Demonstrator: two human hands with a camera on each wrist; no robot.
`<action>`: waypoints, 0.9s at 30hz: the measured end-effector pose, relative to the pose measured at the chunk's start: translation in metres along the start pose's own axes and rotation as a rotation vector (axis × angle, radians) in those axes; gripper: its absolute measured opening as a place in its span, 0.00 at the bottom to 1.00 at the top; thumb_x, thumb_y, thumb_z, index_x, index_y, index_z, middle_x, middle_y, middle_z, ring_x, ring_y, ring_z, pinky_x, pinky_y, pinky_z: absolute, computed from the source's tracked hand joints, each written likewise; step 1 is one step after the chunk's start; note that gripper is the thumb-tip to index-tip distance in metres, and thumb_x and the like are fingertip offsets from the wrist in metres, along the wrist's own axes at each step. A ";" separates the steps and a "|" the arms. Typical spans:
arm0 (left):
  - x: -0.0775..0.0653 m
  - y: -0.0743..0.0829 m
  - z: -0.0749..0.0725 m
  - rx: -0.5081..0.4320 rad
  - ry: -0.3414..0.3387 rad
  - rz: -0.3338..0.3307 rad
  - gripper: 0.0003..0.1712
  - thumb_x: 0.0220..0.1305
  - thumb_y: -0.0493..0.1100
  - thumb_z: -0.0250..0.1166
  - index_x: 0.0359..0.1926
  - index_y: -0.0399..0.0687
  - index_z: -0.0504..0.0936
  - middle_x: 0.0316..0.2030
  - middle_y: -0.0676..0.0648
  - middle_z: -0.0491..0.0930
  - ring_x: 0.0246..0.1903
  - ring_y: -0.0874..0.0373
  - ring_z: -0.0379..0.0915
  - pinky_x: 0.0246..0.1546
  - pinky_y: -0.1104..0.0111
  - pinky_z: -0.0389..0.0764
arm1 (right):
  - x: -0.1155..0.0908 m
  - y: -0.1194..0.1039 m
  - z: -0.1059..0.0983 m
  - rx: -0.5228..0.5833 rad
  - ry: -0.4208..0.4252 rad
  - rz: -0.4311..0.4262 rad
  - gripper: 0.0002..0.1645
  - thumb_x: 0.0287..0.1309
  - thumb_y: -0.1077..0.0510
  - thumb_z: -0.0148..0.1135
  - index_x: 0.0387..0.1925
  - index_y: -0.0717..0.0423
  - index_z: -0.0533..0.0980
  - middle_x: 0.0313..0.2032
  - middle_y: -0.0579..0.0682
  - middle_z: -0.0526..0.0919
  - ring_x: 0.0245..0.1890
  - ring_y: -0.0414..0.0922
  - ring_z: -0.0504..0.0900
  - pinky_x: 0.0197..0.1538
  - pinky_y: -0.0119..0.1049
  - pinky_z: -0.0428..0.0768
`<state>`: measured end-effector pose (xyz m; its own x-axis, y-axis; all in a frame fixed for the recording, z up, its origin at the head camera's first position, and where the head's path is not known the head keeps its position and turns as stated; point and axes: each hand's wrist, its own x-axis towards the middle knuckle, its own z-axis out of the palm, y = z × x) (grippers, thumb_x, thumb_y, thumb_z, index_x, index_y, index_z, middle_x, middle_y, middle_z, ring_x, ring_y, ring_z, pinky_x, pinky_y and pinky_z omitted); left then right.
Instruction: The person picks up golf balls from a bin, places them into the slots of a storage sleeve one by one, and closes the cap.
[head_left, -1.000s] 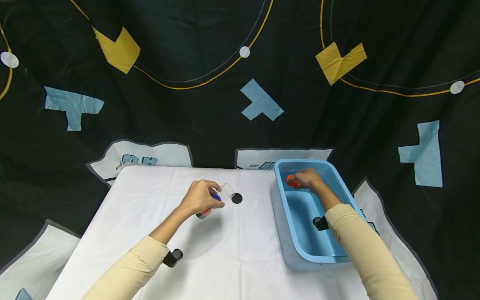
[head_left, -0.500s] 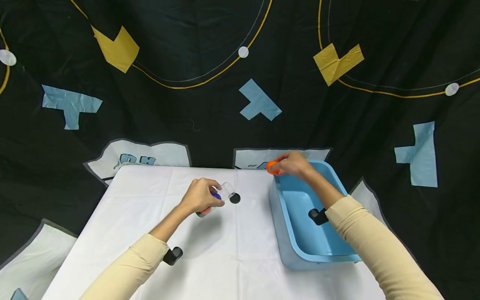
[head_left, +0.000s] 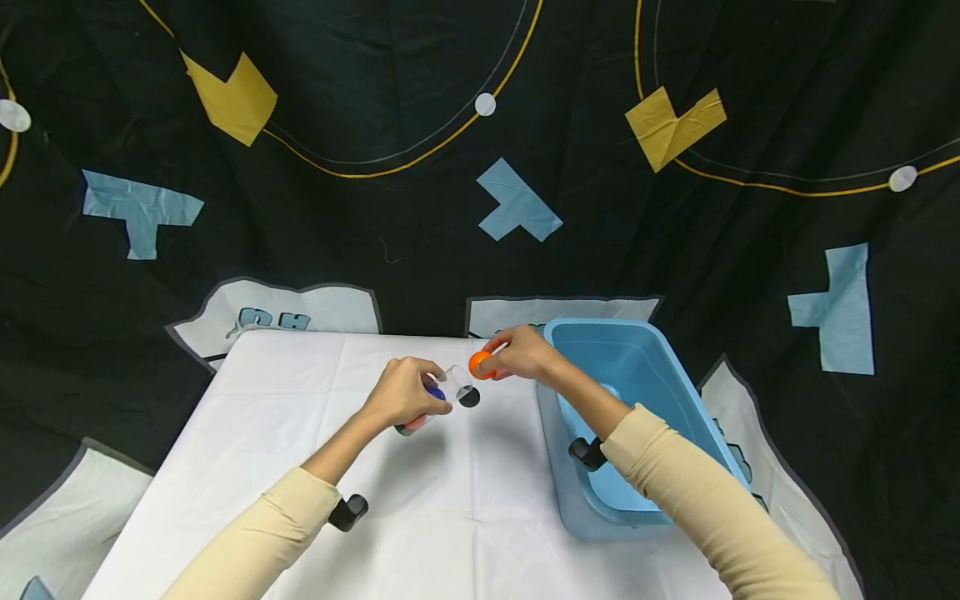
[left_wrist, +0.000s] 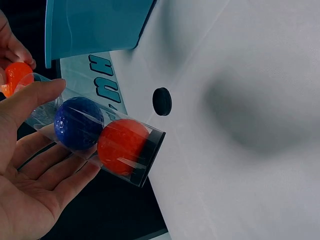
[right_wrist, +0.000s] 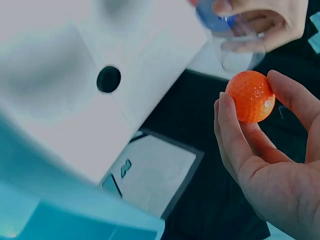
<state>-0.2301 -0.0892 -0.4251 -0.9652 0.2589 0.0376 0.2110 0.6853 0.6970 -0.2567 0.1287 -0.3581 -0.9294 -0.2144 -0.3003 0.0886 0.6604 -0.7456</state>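
My left hand (head_left: 405, 390) grips a clear tube (left_wrist: 111, 111), tilted with its uncapped mouth up toward the right and its black-capped end low. Inside, a red ball (left_wrist: 123, 146) lies against the cap and a blue golf ball (left_wrist: 78, 123) sits behind it. Between thumb and fingers, my right hand (head_left: 521, 354) pinches an orange golf ball (right_wrist: 250, 96) just off the tube's mouth. On the white table lies a round black cap (head_left: 469, 397), below the mouth in the head view.
A blue tub (head_left: 558, 475) stands on the right of the white-covered table (head_left: 420, 533), under my right forearm. A black curtain (head_left: 375, 242) with yellow and blue tape hangs behind the table.
My right hand has lifted the orange golf ball out of the blue tub and carried it left to the tube's mouth. The left hand and tube have stayed nearly in place.
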 end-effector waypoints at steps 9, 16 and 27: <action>0.001 0.000 0.000 -0.002 -0.004 0.004 0.23 0.42 0.45 0.83 0.42 0.45 0.89 0.33 0.47 0.90 0.34 0.57 0.85 0.33 0.68 0.82 | 0.004 0.000 0.021 0.060 -0.053 -0.028 0.22 0.49 0.57 0.77 0.46 0.62 0.83 0.45 0.57 0.82 0.35 0.49 0.88 0.45 0.36 0.87; 0.000 0.000 0.000 -0.008 0.000 0.001 0.23 0.42 0.45 0.83 0.42 0.45 0.89 0.33 0.47 0.90 0.35 0.56 0.86 0.34 0.68 0.83 | 0.005 0.000 0.026 0.107 -0.095 -0.030 0.21 0.52 0.57 0.75 0.47 0.63 0.82 0.41 0.57 0.85 0.35 0.48 0.88 0.48 0.39 0.87; -0.001 -0.005 -0.003 -0.021 -0.002 0.015 0.21 0.44 0.45 0.82 0.41 0.46 0.89 0.31 0.48 0.90 0.30 0.59 0.84 0.29 0.70 0.82 | 0.010 -0.001 0.025 0.138 -0.131 -0.006 0.23 0.54 0.56 0.74 0.51 0.61 0.82 0.45 0.56 0.86 0.42 0.51 0.88 0.48 0.38 0.87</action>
<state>-0.2307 -0.0955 -0.4266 -0.9615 0.2706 0.0470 0.2225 0.6670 0.7111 -0.2573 0.1078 -0.3751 -0.8765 -0.3157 -0.3635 0.1398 0.5556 -0.8196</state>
